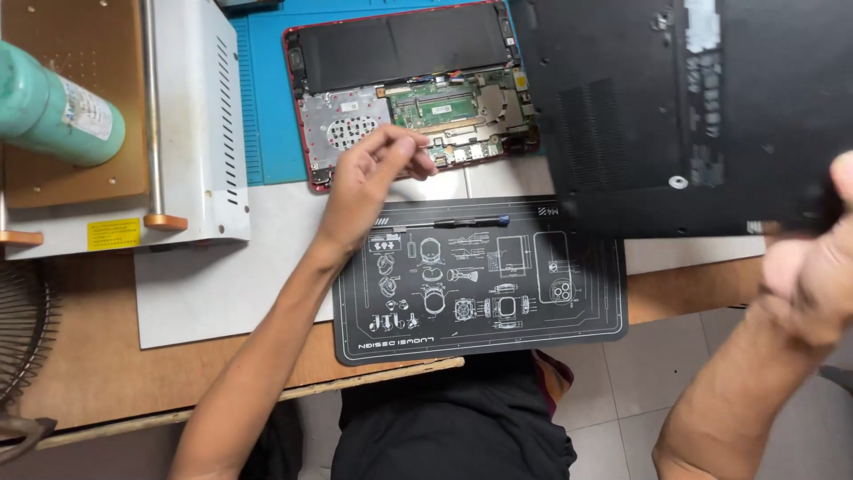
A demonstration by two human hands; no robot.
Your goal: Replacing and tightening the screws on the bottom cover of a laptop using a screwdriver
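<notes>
My right hand (pixel 813 267) grips the black bottom cover (pixel 693 107), lifted clear — my left hand (pixel 373 173) hovers over the opened laptop (pixel 418 93) on the tabletop (pixel 98 356).

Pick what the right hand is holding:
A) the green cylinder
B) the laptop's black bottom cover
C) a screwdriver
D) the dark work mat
B: the right hand grips the black bottom cover by its lower edge, lifted clear of the opened laptop.

The black bottom cover (pixel 702 107), lifted and tilted, hangs right of the opened red laptop (pixel 413 98).
</notes>
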